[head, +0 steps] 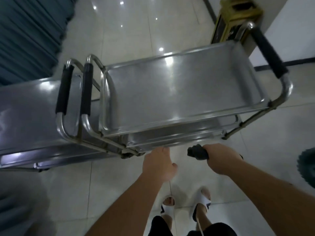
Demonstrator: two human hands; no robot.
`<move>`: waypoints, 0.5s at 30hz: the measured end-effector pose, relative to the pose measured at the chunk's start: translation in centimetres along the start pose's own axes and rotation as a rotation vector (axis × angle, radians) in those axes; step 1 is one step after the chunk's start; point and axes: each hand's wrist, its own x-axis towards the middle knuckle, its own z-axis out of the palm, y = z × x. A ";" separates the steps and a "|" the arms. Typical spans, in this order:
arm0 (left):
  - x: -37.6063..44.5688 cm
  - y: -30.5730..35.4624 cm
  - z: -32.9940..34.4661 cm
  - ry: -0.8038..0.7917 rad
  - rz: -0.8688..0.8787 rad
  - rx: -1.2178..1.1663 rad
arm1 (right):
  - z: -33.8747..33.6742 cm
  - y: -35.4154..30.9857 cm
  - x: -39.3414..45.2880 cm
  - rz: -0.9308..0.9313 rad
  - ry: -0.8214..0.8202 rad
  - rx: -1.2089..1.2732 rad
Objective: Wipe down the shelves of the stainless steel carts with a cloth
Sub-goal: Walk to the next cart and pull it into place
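A stainless steel cart (179,87) with a bare top shelf stands in front of me; a lower shelf (170,138) shows under its near edge. A second steel cart (29,108) stands to its left, their black-padded handles side by side. My right hand (219,159) grips a dark bunched cloth (197,152) just in front of the lower shelf's near rim. My left hand (159,163) reaches toward that rim with its fingers out straight, fingertips at the shelf edge.
Glossy pale floor tiles lie all around. A teal curtain (29,34) hangs at the far left. A dark and gold stand (233,21) sits behind the cart's right handle (269,50). A green round object (306,166) shows at the right edge. My sandalled feet (185,205) are below.
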 end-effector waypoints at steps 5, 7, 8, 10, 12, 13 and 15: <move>-0.7 3.3 -5.5 0.132 0.177 0.045 | -3.8 -0.6 -5.2 0.090 0.189 0.071; -1.2 5.0 -7.3 0.165 0.242 0.053 | -4.9 -0.1 -7.2 0.125 0.231 0.093; -1.6 5.8 -7.9 0.174 0.272 0.059 | -5.2 0.2 -8.2 0.145 0.252 0.110; -2.0 7.8 -8.8 0.189 0.337 0.076 | -5.8 1.2 -10.2 0.185 0.294 0.148; -2.5 10.2 -9.2 0.204 0.412 0.110 | -6.0 2.8 -11.9 0.227 0.326 0.183; -2.7 11.5 -9.2 0.212 0.451 0.127 | -6.1 3.7 -12.6 0.253 0.348 0.206; -3.2 14.1 -9.2 0.215 0.516 0.153 | -6.2 5.9 -14.1 0.300 0.389 0.248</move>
